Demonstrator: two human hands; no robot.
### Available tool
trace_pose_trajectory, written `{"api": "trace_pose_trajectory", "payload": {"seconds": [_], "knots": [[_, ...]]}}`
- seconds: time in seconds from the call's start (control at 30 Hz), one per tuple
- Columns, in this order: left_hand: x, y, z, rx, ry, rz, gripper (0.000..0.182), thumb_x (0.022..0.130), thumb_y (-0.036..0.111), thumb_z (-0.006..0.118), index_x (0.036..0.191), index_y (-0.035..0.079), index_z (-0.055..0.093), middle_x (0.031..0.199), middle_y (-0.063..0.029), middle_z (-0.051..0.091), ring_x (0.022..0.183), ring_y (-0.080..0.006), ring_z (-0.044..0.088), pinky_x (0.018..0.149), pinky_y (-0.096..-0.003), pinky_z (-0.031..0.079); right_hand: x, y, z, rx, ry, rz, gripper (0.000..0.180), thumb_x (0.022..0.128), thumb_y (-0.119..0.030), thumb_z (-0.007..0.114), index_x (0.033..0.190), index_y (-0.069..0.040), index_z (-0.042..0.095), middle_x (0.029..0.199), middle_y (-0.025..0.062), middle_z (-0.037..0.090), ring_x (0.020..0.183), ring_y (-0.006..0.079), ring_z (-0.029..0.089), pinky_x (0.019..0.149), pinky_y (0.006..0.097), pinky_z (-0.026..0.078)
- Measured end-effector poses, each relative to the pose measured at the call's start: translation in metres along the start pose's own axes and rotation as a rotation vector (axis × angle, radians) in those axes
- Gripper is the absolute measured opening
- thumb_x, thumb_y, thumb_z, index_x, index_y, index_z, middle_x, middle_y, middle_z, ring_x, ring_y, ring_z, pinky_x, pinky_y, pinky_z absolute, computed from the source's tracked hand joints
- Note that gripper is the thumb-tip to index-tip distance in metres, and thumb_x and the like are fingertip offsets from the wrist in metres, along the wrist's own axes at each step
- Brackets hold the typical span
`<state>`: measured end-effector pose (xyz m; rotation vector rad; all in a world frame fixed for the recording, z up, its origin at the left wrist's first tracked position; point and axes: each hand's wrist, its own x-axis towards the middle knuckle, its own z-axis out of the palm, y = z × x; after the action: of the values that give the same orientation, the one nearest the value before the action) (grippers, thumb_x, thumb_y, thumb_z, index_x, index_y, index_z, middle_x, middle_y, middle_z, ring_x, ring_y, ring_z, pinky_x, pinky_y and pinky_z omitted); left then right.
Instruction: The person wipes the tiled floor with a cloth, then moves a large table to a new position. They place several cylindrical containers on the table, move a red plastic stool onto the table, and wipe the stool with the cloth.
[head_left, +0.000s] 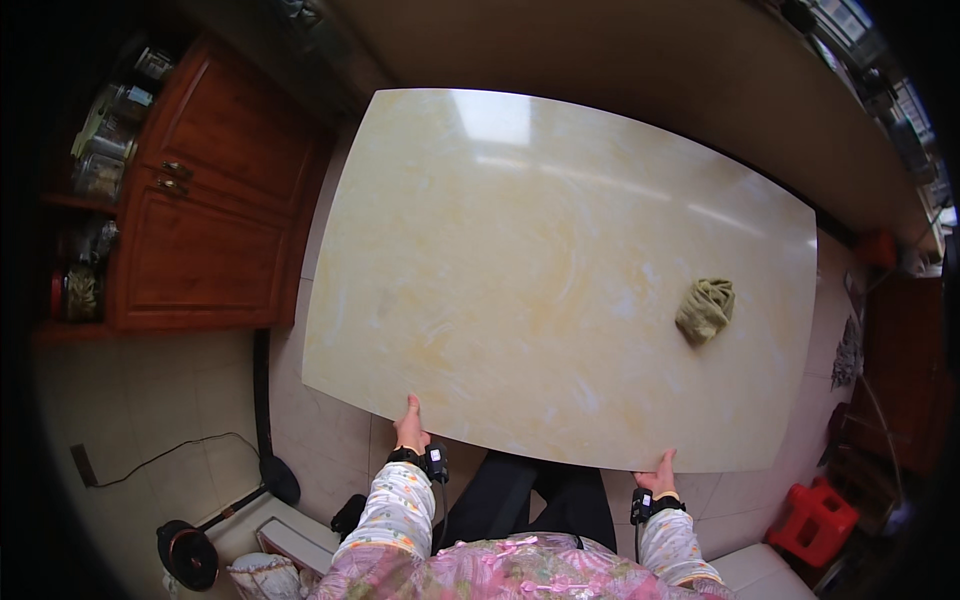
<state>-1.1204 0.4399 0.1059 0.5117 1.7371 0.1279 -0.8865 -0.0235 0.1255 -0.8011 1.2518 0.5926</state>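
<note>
Before me spreads a glossy cream-and-yellow marbled tabletop (540, 277) with rounded edges. My left hand (411, 426) grips its near edge left of my body, thumb on top and the fingers hidden below. Right of my body, my right hand (660, 474) holds the same edge in a like way. A crumpled olive-green cloth (705, 310) lies on the right part of the tabletop, apart from both hands.
A reddish-brown wooden cabinet (202, 255) stands at the left, with jars (101, 176) on its open shelves. A red plastic stool or container (811, 521) is on the floor at the lower right. Pale tiles (322, 435) cover the floor. A black cable (172, 452) hangs along the left wall.
</note>
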Motion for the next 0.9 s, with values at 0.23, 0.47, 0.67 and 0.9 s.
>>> {"api": "trace_pose_trajectory", "payload": {"seconds": [0.23,0.47,0.67,0.9], "knots": [[-0.004,-0.015,0.005,-0.383,-0.370,-0.010,0.063,0.082,0.049,0.053,0.123,0.003,0.039,0.113,-0.0124,0.053,0.100,-0.0281,0.055,0.083,-0.0442,0.046,0.014,-0.004,-0.020,0.011,0.005,-0.025,0.059,0.083,-0.057,0.044,0.123,-0.014,0.042,0.123,0.0073,0.047,0.111,0.0282,0.046,0.090,0.0479,0.040],[-0.016,-0.006,0.007,-0.314,-0.365,-0.057,0.062,0.085,0.055,0.042,0.127,0.009,0.037,0.126,-0.0095,0.045,0.114,-0.0282,0.042,0.097,-0.0445,0.034,0.018,0.002,-0.031,0.068,-0.067,-0.234,0.052,0.086,-0.050,0.043,0.119,-0.011,0.046,0.120,0.0079,0.050,0.111,0.0276,0.046,0.096,0.0429,0.036],[-0.029,0.003,0.021,-0.255,-0.312,-0.076,0.066,0.084,0.059,0.039,0.126,0.008,0.037,0.124,-0.0097,0.045,0.112,-0.0282,0.043,0.096,-0.0456,0.034,-0.007,-0.005,0.000,0.107,0.135,-0.141,0.051,0.086,-0.047,0.046,0.122,-0.010,0.043,0.123,0.0076,0.048,0.112,0.0250,0.046,0.096,0.0405,0.036],[-0.029,-0.001,0.018,-0.267,-0.309,-0.076,0.067,0.083,0.059,0.041,0.127,0.008,0.036,0.124,-0.0086,0.044,0.112,-0.0276,0.042,0.097,-0.0438,0.034,-0.014,-0.008,0.009,0.083,0.104,-0.133,0.052,0.087,-0.048,0.045,0.121,-0.009,0.043,0.121,0.0070,0.049,0.112,0.0243,0.046,0.096,0.0395,0.036]]}}
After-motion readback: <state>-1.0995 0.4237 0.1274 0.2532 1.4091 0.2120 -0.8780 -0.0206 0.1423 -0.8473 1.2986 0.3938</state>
